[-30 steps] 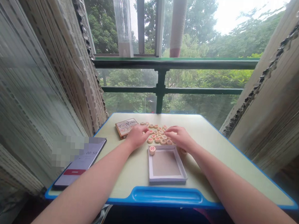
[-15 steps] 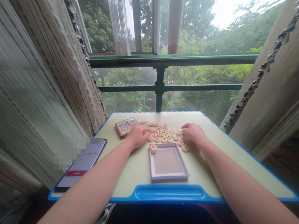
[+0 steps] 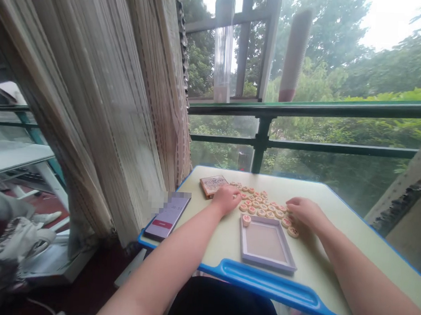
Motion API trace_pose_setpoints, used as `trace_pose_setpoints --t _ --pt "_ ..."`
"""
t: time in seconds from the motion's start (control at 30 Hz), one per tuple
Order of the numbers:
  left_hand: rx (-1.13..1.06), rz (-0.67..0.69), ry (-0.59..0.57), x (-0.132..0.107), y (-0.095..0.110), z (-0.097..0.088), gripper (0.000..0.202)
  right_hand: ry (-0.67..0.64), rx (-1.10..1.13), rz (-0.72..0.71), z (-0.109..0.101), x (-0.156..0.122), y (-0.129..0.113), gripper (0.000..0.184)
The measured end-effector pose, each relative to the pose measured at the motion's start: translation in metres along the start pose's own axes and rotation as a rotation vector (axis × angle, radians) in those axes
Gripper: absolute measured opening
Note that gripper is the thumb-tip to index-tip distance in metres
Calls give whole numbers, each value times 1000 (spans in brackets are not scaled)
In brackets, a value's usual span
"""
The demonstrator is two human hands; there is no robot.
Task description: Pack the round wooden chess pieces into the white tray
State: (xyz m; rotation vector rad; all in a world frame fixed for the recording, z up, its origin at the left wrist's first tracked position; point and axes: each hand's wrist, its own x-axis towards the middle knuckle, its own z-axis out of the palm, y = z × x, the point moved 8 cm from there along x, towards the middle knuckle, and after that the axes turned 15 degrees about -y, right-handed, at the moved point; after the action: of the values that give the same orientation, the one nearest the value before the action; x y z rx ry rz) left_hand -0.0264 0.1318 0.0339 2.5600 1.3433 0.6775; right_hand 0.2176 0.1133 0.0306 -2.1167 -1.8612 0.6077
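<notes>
Several round wooden Chinese chess pieces (image 3: 263,206) with red or dark characters lie loosely grouped on the small table (image 3: 318,257). At the left side of this group rests my left hand (image 3: 227,199), its fingers loosely bent and reaching the nearest pieces. My right hand (image 3: 308,212) is at the right side, fingers curved toward the edge pieces; its fingertips are partly hidden. Neither hand has lifted a piece. A shallow white box tray (image 3: 267,243) lies nearer to me, with a red-marked chess piece (image 3: 246,220) in its far left corner.
A printed box lid (image 3: 209,185) lies behind my left hand. A phone (image 3: 168,216) showing a timer is at the table's left edge. A blue trough (image 3: 269,283) runs along the front edge. Curtains (image 3: 128,101) hang at the left, a green railing (image 3: 305,108) beyond.
The view has turned to the left, so everything sits farther right and the area beyond the left curtain shows. The hands and chess pieces stay nearly the same relative to each other.
</notes>
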Motion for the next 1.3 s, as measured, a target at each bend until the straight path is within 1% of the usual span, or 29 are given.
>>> trace_pose_setpoints --t 0.13,0.27,0.53,0.77,0.9,1.03,1.17,1.23,1.3 --pt "51 -96 42 -6 -3 -6 21 0 16 -5 0 -9 -5 26" --pt "53 -131 54 -11 -3 -9 21 3 52 -42 2 -16 -11 30" --pt "38 -134 49 -10 -7 -7 21 -25 123 -76 10 -13 -10 38" --pt "4 -145 58 -6 -16 -8 24 -47 152 -109 17 -12 -15 25" --pt "-8 -125 49 -4 -16 -7 24 -84 190 -104 18 -11 -13 25" --pt "0 -106 45 -3 -14 -7 22 -159 200 -62 13 -3 -13 31" --pt "10 -110 56 -1 -15 -9 22 -187 129 -82 4 13 -24 29" --pt "9 -122 68 0 -16 -10 22 -126 65 -136 2 21 -31 30" --pt "7 -117 78 2 -17 -9 22 5 -19 -238 1 24 -37 32"
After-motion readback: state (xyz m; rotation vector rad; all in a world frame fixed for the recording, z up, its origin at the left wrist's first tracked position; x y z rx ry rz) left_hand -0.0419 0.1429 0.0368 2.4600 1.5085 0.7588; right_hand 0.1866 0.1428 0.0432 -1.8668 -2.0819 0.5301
